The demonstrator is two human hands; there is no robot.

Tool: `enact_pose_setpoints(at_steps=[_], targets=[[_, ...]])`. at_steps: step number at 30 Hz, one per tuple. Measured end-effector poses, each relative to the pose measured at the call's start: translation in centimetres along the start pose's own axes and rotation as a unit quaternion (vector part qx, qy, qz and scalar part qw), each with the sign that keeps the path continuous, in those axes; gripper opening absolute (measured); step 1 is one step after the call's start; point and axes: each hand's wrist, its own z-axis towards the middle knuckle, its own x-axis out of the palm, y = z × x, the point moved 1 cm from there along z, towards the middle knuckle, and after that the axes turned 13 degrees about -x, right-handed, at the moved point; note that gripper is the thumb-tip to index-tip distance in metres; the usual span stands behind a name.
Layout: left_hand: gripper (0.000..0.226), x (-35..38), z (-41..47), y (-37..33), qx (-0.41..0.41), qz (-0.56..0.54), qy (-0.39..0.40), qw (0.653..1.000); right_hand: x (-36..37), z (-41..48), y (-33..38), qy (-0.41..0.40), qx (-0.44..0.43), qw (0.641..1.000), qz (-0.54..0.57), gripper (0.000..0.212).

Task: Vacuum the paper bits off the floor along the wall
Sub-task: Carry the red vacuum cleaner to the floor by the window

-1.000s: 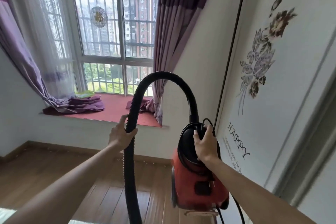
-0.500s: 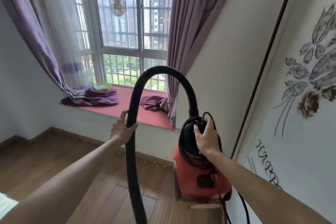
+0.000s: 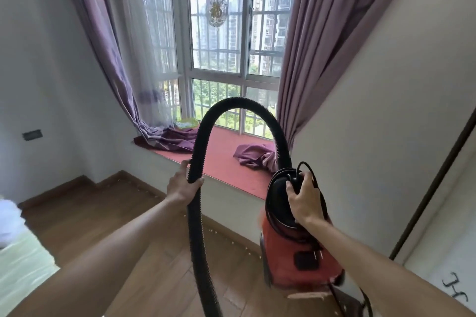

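I carry a red vacuum cleaner point(image 3: 298, 260) with a black top, held up off the wooden floor. My right hand point(image 3: 302, 199) grips its black handle. A black ribbed hose point(image 3: 198, 226) arches up from the vacuum and hangs down past the frame's bottom edge. My left hand point(image 3: 181, 185) is closed around that hose near the arch's left side. Small white paper bits point(image 3: 219, 233) lie scattered on the floor along the skirting board under the window seat. The hose's nozzle end is out of view.
A red window seat point(image 3: 224, 162) with bunched purple curtains point(image 3: 260, 154) juts from the wall ahead. A wardrobe door point(image 3: 438, 239) stands at the right. A bed edge point(image 3: 23, 262) shows at lower left. The vacuum's black cord point(image 3: 365, 301) dangles at lower right.
My view has swung left and I have come closer to the window wall. The wardrobe's flower print has left the frame. Both hands keep the same hold.
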Motion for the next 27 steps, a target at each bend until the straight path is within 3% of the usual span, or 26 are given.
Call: enact_pose_setpoints(at_steps=[8, 14, 27], targets=[[0.060, -1.3, 8.7, 4.2, -0.053, 0.031, -0.067, 0.996, 10.4, 7.4, -0.4, 0.061, -0.024, 0.997, 0.032, 0.038], [0.058, -4.1, 15.3, 6.1, -0.079, 0.032, -0.128, 0.988, 18.3, 13.3, 1.5, 0.101, -0.045, 0.991, 0.076, 0.031], [0.060, -11.2, 23.6, 14.0, -0.138, -0.048, -0.233, 0.961, 34.8, 21.8, 8.8, 0.207, -0.117, 0.967, 0.096, 0.031]])
